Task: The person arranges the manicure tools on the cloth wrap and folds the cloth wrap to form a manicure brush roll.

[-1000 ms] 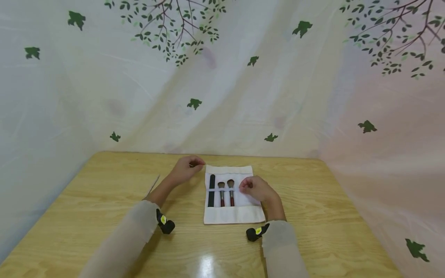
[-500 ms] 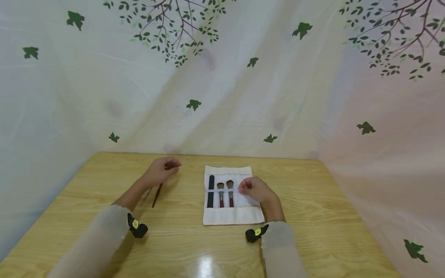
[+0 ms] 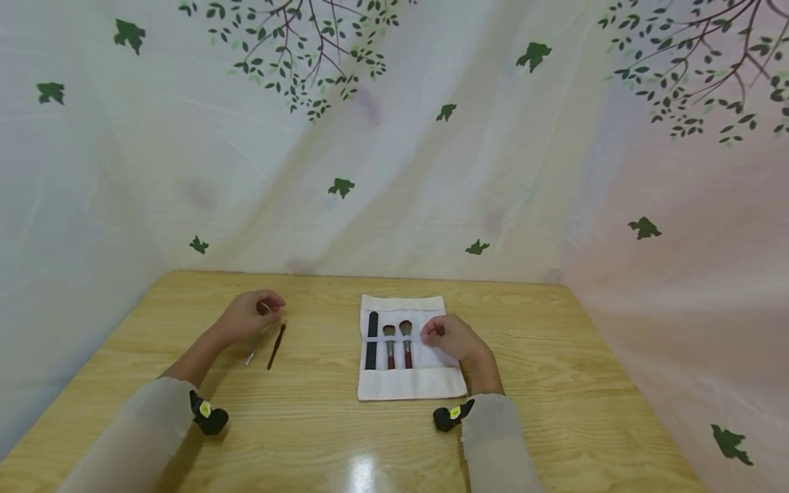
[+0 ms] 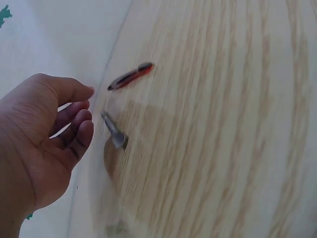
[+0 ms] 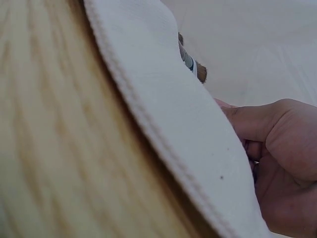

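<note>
Our left hand hangs over the left part of the table, forearm slanting in from the lower left. Its fingers are loosely bent, and the left wrist view shows a gap between thumb and fingers, with nothing held. Close by lie two thin tools: the red tool, whole in our head view, and the silver tool, partly behind the hand there.

Our right hand is bent inward over the right side of the white pouch, thumb and fingers together, pinching the band; in the right wrist view the cloth covers the fingertips. The pouch lies unrolled on the table, with the black tool and two brushes upright in a row under the band.

A second ago our left hand was at the pouch's top left corner; half a second ago it was partway across. Now it is well apart from the pouch, and the red tool shows fully. Our right hand, pouch and brushes have stayed put.
</note>
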A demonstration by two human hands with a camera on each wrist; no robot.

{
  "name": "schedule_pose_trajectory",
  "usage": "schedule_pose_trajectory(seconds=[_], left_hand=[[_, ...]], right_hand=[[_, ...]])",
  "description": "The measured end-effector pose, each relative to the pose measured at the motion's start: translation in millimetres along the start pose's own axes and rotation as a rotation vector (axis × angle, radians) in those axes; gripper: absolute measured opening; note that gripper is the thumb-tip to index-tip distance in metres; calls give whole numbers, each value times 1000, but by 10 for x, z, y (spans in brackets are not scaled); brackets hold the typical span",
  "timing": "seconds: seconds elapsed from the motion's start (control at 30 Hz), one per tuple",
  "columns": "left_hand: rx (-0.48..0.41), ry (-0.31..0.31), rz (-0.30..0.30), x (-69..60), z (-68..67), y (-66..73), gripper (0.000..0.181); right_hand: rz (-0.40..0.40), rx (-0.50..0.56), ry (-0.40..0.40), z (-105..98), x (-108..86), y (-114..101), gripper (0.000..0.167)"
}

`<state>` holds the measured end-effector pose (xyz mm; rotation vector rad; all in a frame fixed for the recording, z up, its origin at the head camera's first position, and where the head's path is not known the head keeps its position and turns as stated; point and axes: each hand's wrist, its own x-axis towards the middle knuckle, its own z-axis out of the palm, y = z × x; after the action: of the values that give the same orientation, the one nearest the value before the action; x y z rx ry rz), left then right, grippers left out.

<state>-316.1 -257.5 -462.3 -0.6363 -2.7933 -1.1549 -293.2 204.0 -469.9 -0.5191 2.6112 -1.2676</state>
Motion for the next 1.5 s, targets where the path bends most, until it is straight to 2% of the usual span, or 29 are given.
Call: schedule_pose_trajectory(seconds=[0.2, 0.37, 0.57, 0.67, 0.83, 1.1, 1.3, 1.5], left_hand=[[14, -46, -66, -78, -70, -88, 24], [63, -70, -105, -63, -70, -58, 23], [122, -34, -141, -19, -42, -6, 23], [140, -11, -141, -13, -31, 23, 24], [145, -11, -127, -22, -10, 59, 25], [123, -109, -79, -53, -48, 120, 22], [104, -128, -75, -52, -105, 114, 25], [0, -169, -25, -59, -144, 153, 31]], right_hand=[[29, 13, 14, 18, 8, -6, 7], [27, 7, 10, 15, 13, 3, 8], [-2, 5, 5, 9, -2, 11, 8], [3, 3, 10, 10, -5, 14, 8], [43, 6, 23, 15, 3, 9, 7], [64, 4, 32, 15, 4, 7, 7], [59, 27, 27, 11, -10, -16, 8], [52, 37, 21, 9, -10, -15, 9]])
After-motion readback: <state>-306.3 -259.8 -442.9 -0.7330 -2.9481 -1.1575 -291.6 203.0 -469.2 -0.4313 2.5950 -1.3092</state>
